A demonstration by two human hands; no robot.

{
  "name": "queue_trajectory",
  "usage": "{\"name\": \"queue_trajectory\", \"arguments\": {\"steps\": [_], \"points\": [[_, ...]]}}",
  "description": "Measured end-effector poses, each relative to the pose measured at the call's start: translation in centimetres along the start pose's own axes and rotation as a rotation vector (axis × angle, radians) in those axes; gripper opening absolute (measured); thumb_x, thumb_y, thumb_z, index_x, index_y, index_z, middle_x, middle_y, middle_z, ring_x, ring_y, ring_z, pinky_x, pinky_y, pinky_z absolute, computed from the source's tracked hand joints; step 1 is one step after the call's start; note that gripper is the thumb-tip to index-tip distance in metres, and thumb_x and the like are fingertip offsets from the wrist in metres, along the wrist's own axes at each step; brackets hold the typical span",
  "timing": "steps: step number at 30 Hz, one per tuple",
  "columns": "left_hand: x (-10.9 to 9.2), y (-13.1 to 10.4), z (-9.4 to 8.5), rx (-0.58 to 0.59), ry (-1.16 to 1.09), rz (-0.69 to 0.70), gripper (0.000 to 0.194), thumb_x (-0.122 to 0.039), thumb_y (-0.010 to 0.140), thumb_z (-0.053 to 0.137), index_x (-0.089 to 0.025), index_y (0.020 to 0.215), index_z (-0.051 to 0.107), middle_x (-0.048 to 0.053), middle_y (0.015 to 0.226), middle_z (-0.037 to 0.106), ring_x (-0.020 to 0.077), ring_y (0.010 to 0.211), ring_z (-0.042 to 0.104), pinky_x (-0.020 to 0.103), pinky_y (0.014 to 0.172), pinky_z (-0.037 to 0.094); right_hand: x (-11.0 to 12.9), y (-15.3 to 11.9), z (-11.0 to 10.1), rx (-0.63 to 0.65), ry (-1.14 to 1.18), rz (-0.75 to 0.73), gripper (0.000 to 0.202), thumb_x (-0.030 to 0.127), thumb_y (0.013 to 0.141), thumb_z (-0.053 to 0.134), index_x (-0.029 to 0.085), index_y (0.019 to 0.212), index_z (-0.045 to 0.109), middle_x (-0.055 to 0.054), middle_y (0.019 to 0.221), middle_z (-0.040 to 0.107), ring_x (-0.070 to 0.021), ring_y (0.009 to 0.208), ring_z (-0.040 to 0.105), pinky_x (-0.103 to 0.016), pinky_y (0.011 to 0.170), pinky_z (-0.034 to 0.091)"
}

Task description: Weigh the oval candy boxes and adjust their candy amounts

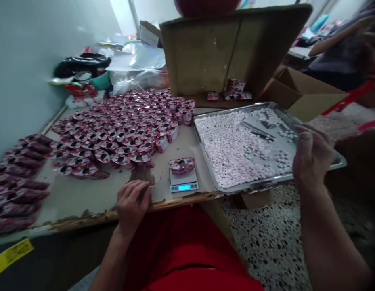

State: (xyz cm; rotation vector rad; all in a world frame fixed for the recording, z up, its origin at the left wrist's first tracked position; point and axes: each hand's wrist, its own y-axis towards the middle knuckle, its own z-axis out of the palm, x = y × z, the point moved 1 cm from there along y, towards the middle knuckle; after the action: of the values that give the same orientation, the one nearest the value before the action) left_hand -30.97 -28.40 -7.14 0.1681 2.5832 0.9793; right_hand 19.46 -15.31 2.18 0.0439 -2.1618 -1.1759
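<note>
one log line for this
left hand: at table edge | right hand: at right end of tray, grip unclear | packet: on scale | pale pieces: in tray

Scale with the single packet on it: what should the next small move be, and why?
Probably bring the right hand left toward the packet: its top shows a dark opening, it sits on the scale with the display lit, and the hand is at the right side of the tray, away from it. Whether the fingers hold anything is too unclear to tell.
</note>
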Motion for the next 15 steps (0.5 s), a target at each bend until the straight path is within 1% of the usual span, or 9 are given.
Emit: {"name": "queue_trajectory", "arguments": {"steps": [1,2,4,6,8,9,11,13,15], "points": [[-0.5,0.4,-0.2,-0.01,-0.034,-0.054,0.016,-0.029,0.097,0.074,-0.024,0.112,0.075,0.007,0.108,0.079,0.0267,0.105,0.073,0.044,0.103,0.055,1.7,-0.9,1.3,-0.022,0.033,-0.007,0.049,0.057,0.111,0.051,0.021,0.121,0.083,-0.015,0.126,0.074,-0.036,0.127,0.065,-0.06,0.115,0.042],[-1.1,0.9,-0.3,-0.022,-0.069,-0.121,0.02,-0.031,0.098,0.074,-0.024,0.116,0.074,0.008,0.111,0.078,0.027,0.107,0.072,0.044,0.103,0.055,3.2,-1.9,2.4,0.003,0.124,0.024,0.041,0.052,0.111,0.056,0.022,0.119,0.083,-0.014,0.125,0.075,-0.0344,0.125,0.065,-0.058,0.115,0.042],[-2.1,2.1,-0.2,-0.037,-0.145,-0.225,0.034,-0.036,0.096,0.078,-0.023,0.126,0.07,0.009,0.118,0.076,0.0279,0.112,0.071,0.044,0.104,0.055,6.0,-3.8,4.3,0.161,0.253,0.083,0.029,0.043,0.11,0.06,0.024,0.115,0.081,-0.01,0.119,0.076,-0.031,0.116,0.069,-0.054,0.108,0.049],[-3.0,3.5,0.6,-0.006,-0.227,-0.222,0.054,-0.04,0.087,0.087,-0.023,0.134,0.066,0.01,0.126,0.075,0.0296,0.118,0.069,0.046,0.108,0.055,8.2,-5.2,5.4,0.35,0.263,0.043,0.019,0.04,0.104,0.07,0.026,0.112,0.08,-0.009,0.12,0.075,-0.0313,0.115,0.069,-0.054,0.105,0.051],[-3.5,4.6,1.8,0.079,-0.289,-0.164,0.077,-0.039,0.075,0.097,-0.023,0.141,0.06,0.012,0.134,0.072,0.0311,0.122,0.067,0.047,0.109,0.055,9.7,-5.8,5.9,0.466,0.188,-0.087,0.017,0.04,0.1,0.074,0.027,0.11,0.08,-0.009,0.126,0.073,-0.0331,0.12,0.066,-0.056,0.107,0.05],[-3.6,5.0,2.5,0.128,-0.311,-0.149,0.085,-0.036,0.07,0.1,-0.023,0.143,0.058,0.012,0.136,0.071,0.0311,0.121,0.067,0.047,0.107,0.056,10.0,-5.8,5.9,0.495,0.15,-0.132,0.017,0.04,0.1,0.074,0.028,0.11,0.08,-0.009,0.126,0.073,-0.0336,0.121,0.065,-0.057,0.108,0.049],[-3.8,5.4,3.5,0.203,-0.345,-0.164,0.093,-0.03,0.066,0.103,-0.024,0.145,0.055,0.011,0.137,0.07,0.0297,0.116,0.068,0.045,0.102,0.059,10.0,-5.4,5.4,0.54,0.099,-0.152,0.018,0.041,0.101,0.072,0.028,0.11,0.079,-0.009,0.121,0.074,-0.0336,0.115,0.067,-0.055,0.105,0.051],[-4.0,5.8,4.0,0.221,-0.364,-0.174,0.09,-0.028,0.066,0.102,-0.023,0.143,0.056,0.011,0.134,0.071,0.0289,0.113,0.069,0.044,0.099,0.06,9.0,-4.8,4.8,0.569,0.039,-0.121,0.02,0.043,0.1,0.07,0.027,0.108,0.079,-0.009,0.112,0.075,-0.0327,0.104,0.069,-0.052,0.097,0.054],[-4.6,6.4,4.0,0.194,-0.356,-0.134,0.083,-0.03,0.069,0.101,-0.022,0.139,0.057,0.011,0.133,0.071,0.0304,0.118,0.067,0.047,0.103,0.058,7.5,-4.6,4.4,0.637,-0.049,-0.09,0.025,0.046,0.099,0.07,0.025,0.109,0.08,-0.009,0.104,0.075,-0.0312,0.091,0.069,-0.049,0.088,0.055]]}}
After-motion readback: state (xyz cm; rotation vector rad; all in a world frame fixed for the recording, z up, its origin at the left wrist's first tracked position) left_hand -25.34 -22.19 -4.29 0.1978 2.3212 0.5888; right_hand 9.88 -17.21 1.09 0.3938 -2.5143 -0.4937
